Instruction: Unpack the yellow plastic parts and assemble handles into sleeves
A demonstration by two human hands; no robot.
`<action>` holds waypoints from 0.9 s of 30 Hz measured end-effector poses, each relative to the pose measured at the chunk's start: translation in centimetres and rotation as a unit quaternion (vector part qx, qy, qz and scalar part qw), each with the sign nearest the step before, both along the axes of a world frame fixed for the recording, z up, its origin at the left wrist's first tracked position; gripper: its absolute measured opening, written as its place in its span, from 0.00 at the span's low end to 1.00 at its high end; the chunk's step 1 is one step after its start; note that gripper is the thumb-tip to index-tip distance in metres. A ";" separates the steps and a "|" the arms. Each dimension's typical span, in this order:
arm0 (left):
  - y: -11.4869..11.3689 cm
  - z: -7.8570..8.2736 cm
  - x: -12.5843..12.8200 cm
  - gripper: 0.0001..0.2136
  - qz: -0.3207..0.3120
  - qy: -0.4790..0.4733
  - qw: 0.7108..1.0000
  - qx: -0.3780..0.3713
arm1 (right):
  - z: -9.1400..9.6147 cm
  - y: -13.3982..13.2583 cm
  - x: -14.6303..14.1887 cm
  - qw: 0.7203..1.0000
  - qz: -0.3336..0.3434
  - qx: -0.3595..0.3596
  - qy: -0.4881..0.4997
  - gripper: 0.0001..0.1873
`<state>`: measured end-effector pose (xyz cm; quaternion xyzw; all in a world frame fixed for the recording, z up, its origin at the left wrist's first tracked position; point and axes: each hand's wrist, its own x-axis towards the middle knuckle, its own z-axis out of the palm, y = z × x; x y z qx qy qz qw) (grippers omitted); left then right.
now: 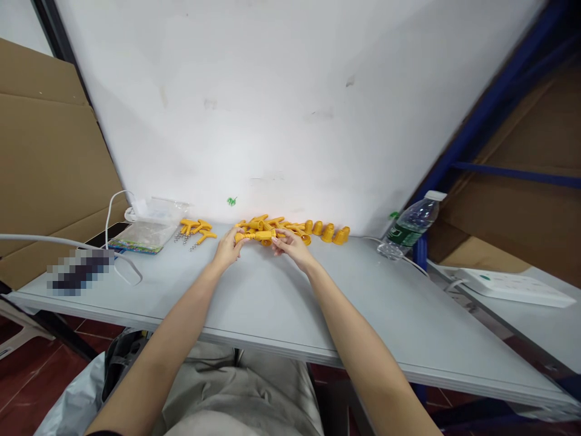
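Note:
Between my two hands lies a yellow plastic corkscrew part, long and ribbed, held level just above the table. My left hand pinches its left end, and my right hand closes its fingers on the right end. Behind it is a pile of similar yellow parts, partly hidden by the hands. To the left, several yellow T-handles with metal spirals lie loosely together. Yellow bell-shaped caps stand in a row to the right of the pile.
The grey table meets a white panel at the back. A clear plastic bag, white cable and a blurred dark object are at left. A bottle leans at right, near a white power strip.

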<state>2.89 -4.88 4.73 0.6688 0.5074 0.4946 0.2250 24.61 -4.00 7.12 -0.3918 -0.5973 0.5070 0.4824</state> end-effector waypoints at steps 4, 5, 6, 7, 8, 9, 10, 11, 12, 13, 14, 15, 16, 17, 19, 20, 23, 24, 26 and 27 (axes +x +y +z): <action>-0.1 0.1 0.1 0.13 -0.001 -0.008 1.000 -0.011 | 0.2 -0.1 0.0 1.000 -0.001 0.001 0.001 0.27; -0.2 0.2 0.1 0.13 -0.002 -0.007 1.000 -0.011 | 0.2 -0.1 0.0 1.000 -0.002 0.002 0.000 0.27; -0.2 0.2 0.1 0.12 -0.002 -0.007 1.000 -0.012 | 0.2 -0.1 -0.1 1.000 -0.003 0.003 -0.001 0.27; -0.2 0.2 0.1 0.12 -0.001 -0.007 1.000 -0.013 | 0.2 -0.1 -0.1 1.000 -0.003 0.006 -0.001 0.28; -0.2 0.2 0.1 0.12 0.001 -0.008 1.000 -0.014 | 0.1 -0.1 -0.1 1.000 -0.004 0.008 -0.001 0.28; -0.2 0.2 0.0 0.12 0.002 -0.009 1.000 -0.015 | 0.1 -0.1 -0.1 1.000 -0.004 0.010 -0.002 0.28; -0.2 0.2 0.0 0.12 0.003 -0.011 1.000 -0.016 | 0.1 -0.1 -0.1 1.000 -0.003 0.010 -0.002 0.28; -0.3 0.2 0.0 0.12 0.004 -0.012 1.000 -0.015 | 0.1 -0.1 -0.1 1.000 -0.003 0.010 -0.002 0.28; -0.3 0.2 0.0 0.12 0.004 -0.012 1.000 -0.013 | 0.0 0.0 -0.1 1.000 -0.003 0.010 -0.002 0.29; -0.3 0.2 0.0 0.12 0.003 -0.012 1.000 -0.011 | 0.0 0.0 -0.1 1.000 -0.002 0.010 -0.002 0.29; -0.3 0.3 0.0 0.12 0.002 -0.011 1.000 -0.010 | 0.0 0.0 -0.1 1.000 -0.003 0.010 -0.002 0.29; -0.3 0.3 0.0 0.12 0.002 -0.010 1.000 -0.010 | 0.0 0.0 -0.1 1.000 -0.004 0.012 -0.002 0.29; -0.3 0.3 0.0 0.12 0.004 -0.008 1.000 -0.011 | -0.1 0.0 -0.1 1.000 -0.005 0.014 -0.002 0.29; -0.4 0.3 0.0 0.12 0.005 -0.006 1.000 -0.013 | -0.1 0.0 -0.2 1.000 -0.006 0.017 -0.002 0.29; -0.4 0.3 0.0 0.11 0.006 -0.001 1.000 -0.014 | 0.0 -0.1 -0.2 1.000 -0.009 0.019 -0.003 0.29; -0.4 0.3 0.1 0.11 0.006 0.002 1.000 -0.013 | 0.1 -0.1 -0.3 1.000 -0.011 0.018 -0.004 0.29; -0.4 0.4 0.1 0.10 0.009 0.013 1.000 -0.005 | 0.3 -0.3 -0.4 1.000 -0.013 0.015 -0.003 0.29; -0.4 0.4 0.1 0.10 0.010 0.017 1.000 -0.001 | 0.3 -0.3 -0.5 1.000 -0.013 0.016 -0.002 0.29; -0.4 0.4 0.1 0.10 0.012 0.024 1.000 0.008 | 0.4 -0.4 -0.5 1.000 -0.012 0.021 -0.001 0.29; -0.4 0.4 0.1 0.10 0.013 0.027 0.999 0.013 | 0.5 -0.5 -0.6 1.000 -0.013 0.022 -0.001 0.29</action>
